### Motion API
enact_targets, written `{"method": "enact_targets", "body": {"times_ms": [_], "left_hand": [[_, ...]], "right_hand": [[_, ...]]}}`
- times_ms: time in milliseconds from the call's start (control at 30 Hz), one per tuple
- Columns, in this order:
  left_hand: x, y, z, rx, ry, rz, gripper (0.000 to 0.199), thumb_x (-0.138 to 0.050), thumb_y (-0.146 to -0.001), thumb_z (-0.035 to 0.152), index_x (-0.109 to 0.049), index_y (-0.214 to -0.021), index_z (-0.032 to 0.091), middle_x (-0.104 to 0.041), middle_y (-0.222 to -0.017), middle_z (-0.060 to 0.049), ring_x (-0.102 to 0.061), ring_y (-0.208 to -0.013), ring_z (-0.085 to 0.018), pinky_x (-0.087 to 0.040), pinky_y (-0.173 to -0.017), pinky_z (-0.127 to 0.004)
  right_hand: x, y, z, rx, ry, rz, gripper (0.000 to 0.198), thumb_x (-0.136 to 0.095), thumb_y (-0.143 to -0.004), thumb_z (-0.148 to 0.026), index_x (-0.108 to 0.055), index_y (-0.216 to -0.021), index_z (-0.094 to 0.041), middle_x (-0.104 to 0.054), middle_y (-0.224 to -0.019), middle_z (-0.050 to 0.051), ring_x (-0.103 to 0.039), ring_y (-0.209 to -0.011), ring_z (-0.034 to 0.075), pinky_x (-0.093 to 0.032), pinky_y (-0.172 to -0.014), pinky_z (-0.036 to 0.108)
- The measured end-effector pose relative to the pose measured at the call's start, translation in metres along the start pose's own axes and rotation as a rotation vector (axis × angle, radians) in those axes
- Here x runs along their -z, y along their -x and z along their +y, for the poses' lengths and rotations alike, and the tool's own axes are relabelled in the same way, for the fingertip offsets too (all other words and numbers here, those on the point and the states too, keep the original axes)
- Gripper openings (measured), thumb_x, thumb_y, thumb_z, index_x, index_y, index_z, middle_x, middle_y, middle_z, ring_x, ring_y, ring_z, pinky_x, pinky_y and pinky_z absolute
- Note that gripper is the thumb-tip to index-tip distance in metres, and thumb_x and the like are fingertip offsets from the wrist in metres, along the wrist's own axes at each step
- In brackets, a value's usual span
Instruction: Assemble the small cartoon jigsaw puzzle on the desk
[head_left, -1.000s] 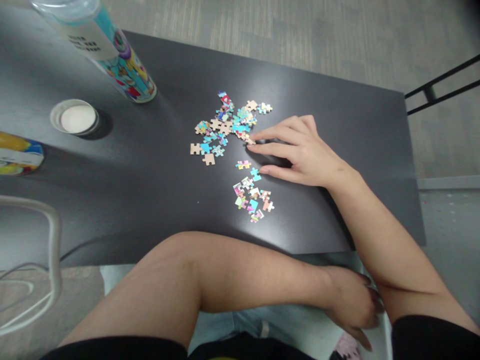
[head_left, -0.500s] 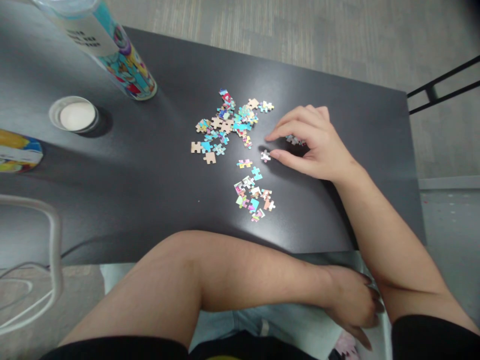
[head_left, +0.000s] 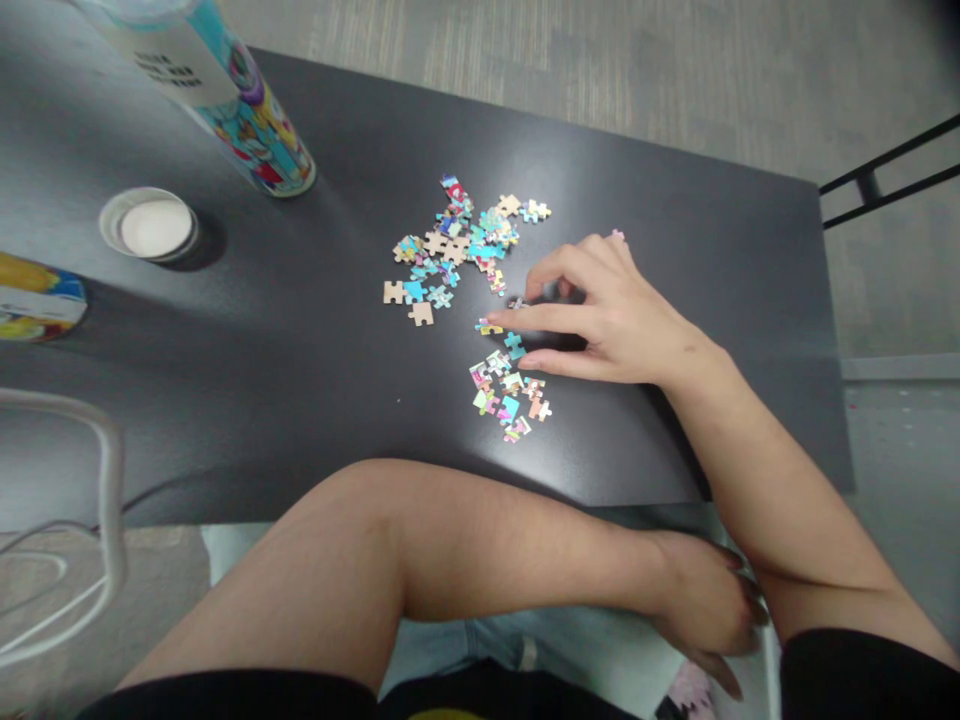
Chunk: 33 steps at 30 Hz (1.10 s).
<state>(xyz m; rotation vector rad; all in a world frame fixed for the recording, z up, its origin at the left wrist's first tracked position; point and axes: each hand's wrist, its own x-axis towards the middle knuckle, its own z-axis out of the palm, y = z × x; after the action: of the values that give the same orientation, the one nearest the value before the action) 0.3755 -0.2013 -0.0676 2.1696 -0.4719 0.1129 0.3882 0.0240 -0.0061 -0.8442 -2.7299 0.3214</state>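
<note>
My right hand (head_left: 592,310) is over the table with its fingers apart. One fingertip touches a pink and yellow puzzle piece (head_left: 490,328). The curled finger above it is by a small grey-white puzzle piece (head_left: 517,302), partly covered. My thumb tip is just right of a blue puzzle piece (head_left: 514,346). Below lies a loose group of colourful puzzle pieces (head_left: 510,408); farther up is a larger pile of puzzle pieces (head_left: 455,250), some showing plain brown backs. My left hand (head_left: 705,605) hangs below the table edge near my right elbow, thumb apart, seemingly holding nothing.
A tall printed tube (head_left: 262,135) stands at the upper left. Near it is a round open container (head_left: 150,225) with a white inside, and a colourful can-like object (head_left: 37,300) at the left edge. A white curved bar (head_left: 112,490) stands at lower left.
My right hand has moved left and toward me, from beside the grey-white piece to over the pink and yellow one. My left hand has stayed put.
</note>
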Motion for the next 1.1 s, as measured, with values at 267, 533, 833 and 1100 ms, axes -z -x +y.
{"method": "enact_targets", "body": {"times_ms": [267,533,833,1100], "left_hand": [[-0.003,-0.001,-0.002,-0.04,-0.051,0.035,0.075,-0.103,-0.106,0.056,-0.055,-0.054,0.031,-0.092,-0.105,-0.003,-0.089,-0.128,-0.031,-0.071,-0.123,-0.045],[-0.011,-0.001,0.005,0.009,-0.148,0.079,0.069,-0.107,-0.105,0.062,-0.066,-0.056,0.034,-0.094,-0.11,0.004,-0.088,-0.136,-0.027,-0.071,-0.127,-0.04],[-0.009,-0.002,0.006,-0.024,-0.266,-0.011,0.046,-0.092,-0.118,0.064,-0.088,-0.079,0.041,-0.098,-0.129,0.006,-0.088,-0.139,-0.026,-0.069,-0.131,-0.043],[0.002,0.001,0.007,0.005,-0.195,-0.048,0.067,-0.097,-0.113,0.067,-0.068,-0.063,0.034,-0.097,-0.125,0.003,-0.088,-0.143,-0.028,-0.066,-0.135,-0.042]], "right_hand": [[0.021,0.02,0.039,-0.155,-0.005,0.04,0.052,-0.073,-0.121,-0.086,-0.1,-0.15,-0.054,-0.086,-0.148,0.012,-0.07,-0.127,0.044,-0.051,-0.123,0.084],[0.01,0.014,0.026,-0.168,0.07,0.047,0.064,-0.068,-0.126,-0.082,-0.084,-0.177,-0.047,-0.083,-0.163,0.015,-0.074,-0.137,0.045,-0.056,-0.126,0.077],[0.014,0.015,0.028,-0.042,0.151,0.081,0.046,-0.075,-0.13,-0.069,-0.094,-0.164,-0.046,-0.083,-0.16,0.015,-0.077,-0.133,0.043,-0.057,-0.117,0.074],[0.028,0.035,0.061,-0.145,0.043,0.257,0.038,-0.081,-0.126,-0.065,-0.096,-0.152,-0.043,-0.086,-0.144,0.013,-0.08,-0.127,0.043,-0.056,-0.124,0.081]]}}
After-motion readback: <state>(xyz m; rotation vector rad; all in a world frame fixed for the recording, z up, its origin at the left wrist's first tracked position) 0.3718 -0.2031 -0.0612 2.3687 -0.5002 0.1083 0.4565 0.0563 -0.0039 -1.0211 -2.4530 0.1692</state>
